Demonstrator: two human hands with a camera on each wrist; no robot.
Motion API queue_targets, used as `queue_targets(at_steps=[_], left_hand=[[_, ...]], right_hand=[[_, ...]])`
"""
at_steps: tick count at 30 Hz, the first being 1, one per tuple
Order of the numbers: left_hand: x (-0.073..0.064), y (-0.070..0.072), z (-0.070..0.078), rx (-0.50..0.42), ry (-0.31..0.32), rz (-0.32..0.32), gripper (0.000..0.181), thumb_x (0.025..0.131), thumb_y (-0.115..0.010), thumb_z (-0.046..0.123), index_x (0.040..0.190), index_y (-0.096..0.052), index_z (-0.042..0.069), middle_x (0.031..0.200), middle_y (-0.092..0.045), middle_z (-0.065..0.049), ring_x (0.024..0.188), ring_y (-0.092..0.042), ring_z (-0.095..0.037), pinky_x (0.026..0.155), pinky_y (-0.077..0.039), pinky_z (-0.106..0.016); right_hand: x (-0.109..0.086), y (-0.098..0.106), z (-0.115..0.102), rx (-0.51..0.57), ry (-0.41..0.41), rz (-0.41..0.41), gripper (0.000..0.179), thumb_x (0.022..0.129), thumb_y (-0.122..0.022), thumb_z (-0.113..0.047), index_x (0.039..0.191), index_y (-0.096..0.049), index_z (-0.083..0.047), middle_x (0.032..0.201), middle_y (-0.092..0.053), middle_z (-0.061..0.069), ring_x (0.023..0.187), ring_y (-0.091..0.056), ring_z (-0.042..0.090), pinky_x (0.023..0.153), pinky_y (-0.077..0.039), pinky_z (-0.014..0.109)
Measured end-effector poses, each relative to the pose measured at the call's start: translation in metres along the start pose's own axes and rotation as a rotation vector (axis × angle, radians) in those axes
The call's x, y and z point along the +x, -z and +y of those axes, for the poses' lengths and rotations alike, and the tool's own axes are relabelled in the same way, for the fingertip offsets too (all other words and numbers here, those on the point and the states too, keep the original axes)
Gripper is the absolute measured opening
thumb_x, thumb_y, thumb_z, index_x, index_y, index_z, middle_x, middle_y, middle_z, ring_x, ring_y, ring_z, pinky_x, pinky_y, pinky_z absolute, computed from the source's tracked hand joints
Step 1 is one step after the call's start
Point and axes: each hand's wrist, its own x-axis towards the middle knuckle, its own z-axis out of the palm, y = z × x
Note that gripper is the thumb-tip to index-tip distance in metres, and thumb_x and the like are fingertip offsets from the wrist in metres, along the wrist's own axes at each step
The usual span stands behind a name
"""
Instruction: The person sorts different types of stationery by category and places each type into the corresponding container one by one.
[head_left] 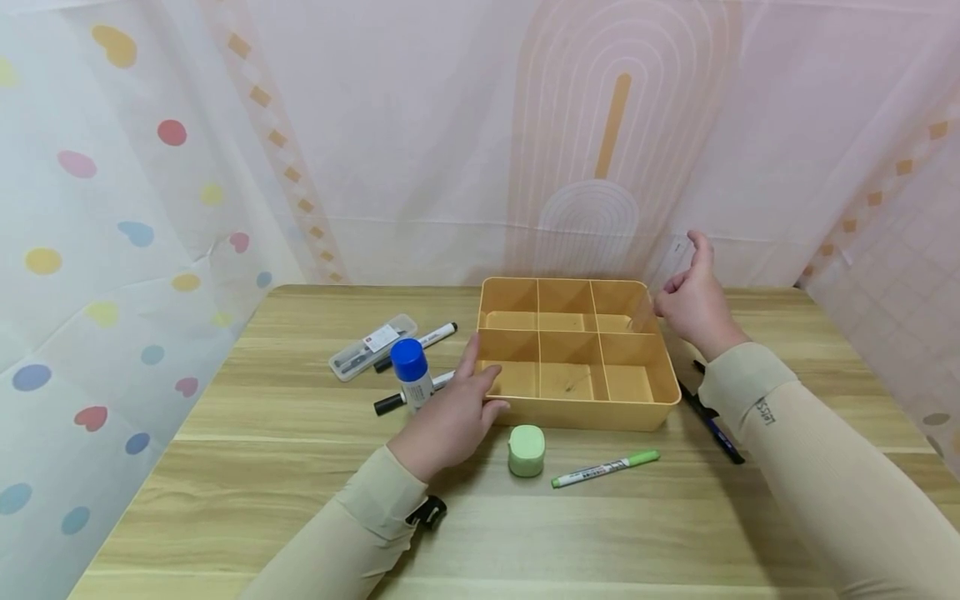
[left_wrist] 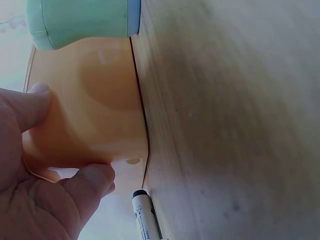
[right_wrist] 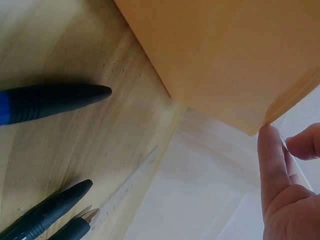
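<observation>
A yellow-orange storage box (head_left: pixel 567 414) with several compartments stands on the wooden table. My left hand (head_left: pixel 453 412) grips its near-left corner, the fingers on either side of it; in the left wrist view the fingertips (left_wrist: pixel 97 172) press against the walls. At the far-right corner is my right hand (head_left: pixel 699 308), with one finger pointing up. The right wrist view shows a straight fingertip (right_wrist: pixel 270 131) touching the box's corner. Beside the left hand stands a glue stick (head_left: pixel 409 367) with a blue cap. A light green rounded block (head_left: pixel 527 451) sits before the box.
Left of the box lie a clear plastic case (head_left: pixel 372 346), a black-and-white marker (head_left: pixel 435 337) and a second marker (head_left: pixel 390 404). In front is a green-capped marker (head_left: pixel 605 468). Dark pens (head_left: pixel 716 429) lie on the right, partly under the right forearm. A patterned cloth hangs behind the table.
</observation>
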Motion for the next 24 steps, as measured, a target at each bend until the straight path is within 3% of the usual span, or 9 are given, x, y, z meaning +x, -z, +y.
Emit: queue_targets(at_steps=[9,17,24], left_hand=[[-0.0002,0.0004,0.0002,0.004,0.0,-0.004,0.062,0.109,-0.056,0.043,0.161,-0.044,0.012,0.179,0.009,-0.006,0.143,-0.056,-0.034,0.105,-0.058,-0.043],[-0.0006,0.0002,0.0009,0.007,-0.002,-0.006,0.062,0.109,-0.056,0.043,0.161,-0.044,0.012,0.179,0.008,-0.007,0.144,-0.055,-0.034,0.106,-0.057,-0.044],[-0.0012,0.0001,0.0005,0.005,-0.006,-0.004,0.062,0.109,-0.055,0.043,0.161,-0.043,0.012,0.179,0.01,-0.006,0.144,-0.055,-0.034,0.105,-0.058,-0.044]], right_hand=[[-0.0023,-0.0033,0.0011,-0.082,0.015,0.024,0.096,0.089,-0.06,-0.003,0.166,-0.002,-0.01,0.096,-0.065,0.014,0.078,-0.061,0.026,0.067,-0.048,0.035],[-0.0049,-0.0076,0.0051,-0.087,-0.016,-0.012,0.097,0.091,-0.061,-0.004,0.167,-0.001,-0.008,0.1,-0.065,0.014,0.083,-0.062,0.028,0.075,-0.05,0.039],[-0.0081,-0.01,0.0057,-0.116,-0.003,-0.024,0.088,0.091,-0.061,-0.008,0.164,-0.013,0.002,0.102,-0.066,0.014,0.088,-0.063,0.03,0.08,-0.049,0.041]])
